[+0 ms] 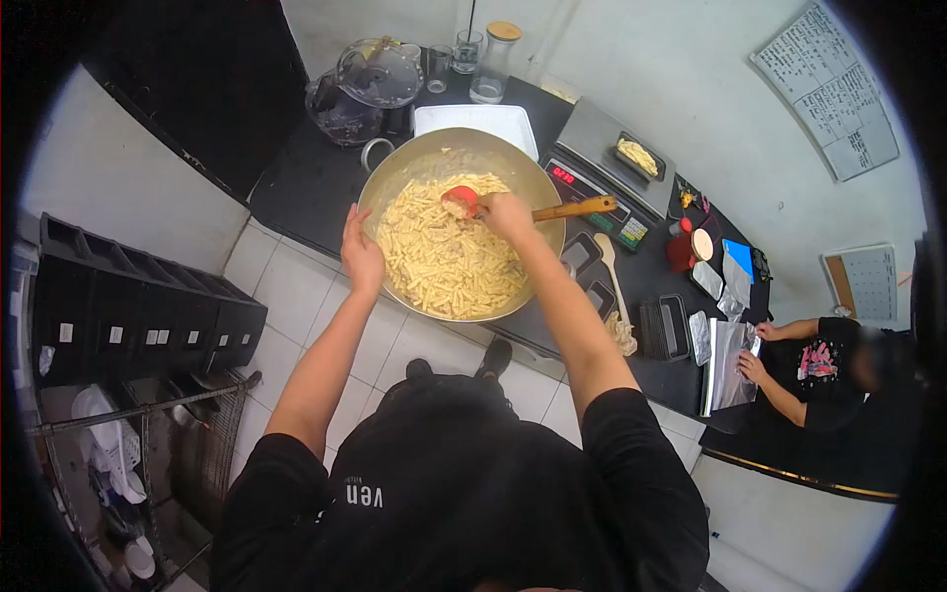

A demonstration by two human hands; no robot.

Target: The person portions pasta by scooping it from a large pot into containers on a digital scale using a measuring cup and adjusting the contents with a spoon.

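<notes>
A large metal bowl [541, 163] full of short tube pasta [444, 247] in pale creamy sauce sits at the counter's front edge. My left hand [363, 259] holds the bowl's left rim, its fingers along the outer wall. Over the pasta, my right hand [505, 215] is closed round a spatula, low near its red head [460, 201]. The wooden handle [582, 208] sticks out to the right past the rim. Some pasta lies on the red head. Right of the bowl, a digital scale [602, 202] with a lit red display carries a black tray [639, 156] of pasta.
Behind the bowl are a white tray [473, 120], a food processor [370, 89] and a glass jar [490, 69]. Black containers [666, 328] and a wooden spoon [610, 266] lie to the right. A co-worker [819, 365] handles a clear plastic bag [730, 365] at the far right.
</notes>
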